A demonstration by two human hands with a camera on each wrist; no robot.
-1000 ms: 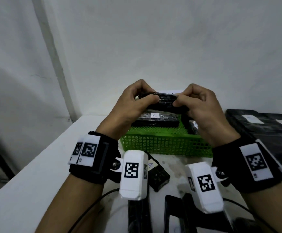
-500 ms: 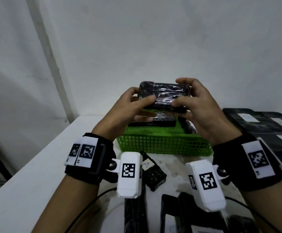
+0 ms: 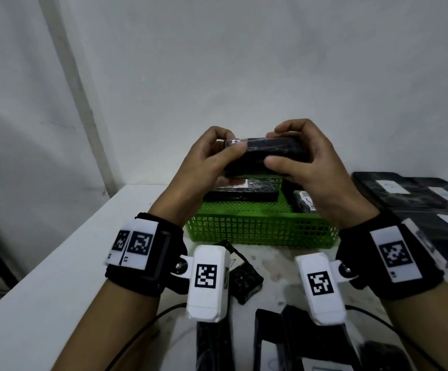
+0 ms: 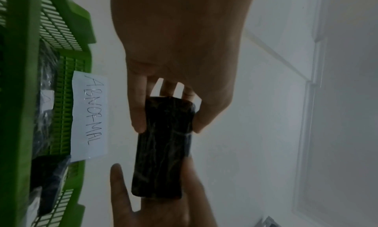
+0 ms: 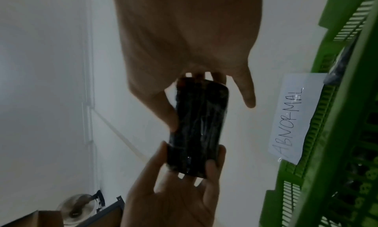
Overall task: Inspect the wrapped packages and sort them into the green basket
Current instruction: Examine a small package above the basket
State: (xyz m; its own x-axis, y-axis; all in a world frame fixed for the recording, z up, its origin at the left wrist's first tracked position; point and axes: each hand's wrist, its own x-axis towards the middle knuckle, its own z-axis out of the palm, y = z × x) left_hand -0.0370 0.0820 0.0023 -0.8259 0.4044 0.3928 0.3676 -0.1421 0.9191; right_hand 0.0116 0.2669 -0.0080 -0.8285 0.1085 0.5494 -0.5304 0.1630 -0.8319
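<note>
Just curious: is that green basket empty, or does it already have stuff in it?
Not empty. The basket already holds at least two black wrapped packages; another package is held above it.

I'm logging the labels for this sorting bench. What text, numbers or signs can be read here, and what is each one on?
"ABNORMAL": handwritten on the white paper sign taped to the outer wall of the green basket.
White labels on the flat black packages at right: too blurred to read.
Square black-and-white code markers on the wrist cameras and wristbands: patterns, no words.
Held black wrapped package: no text visible.
</note>
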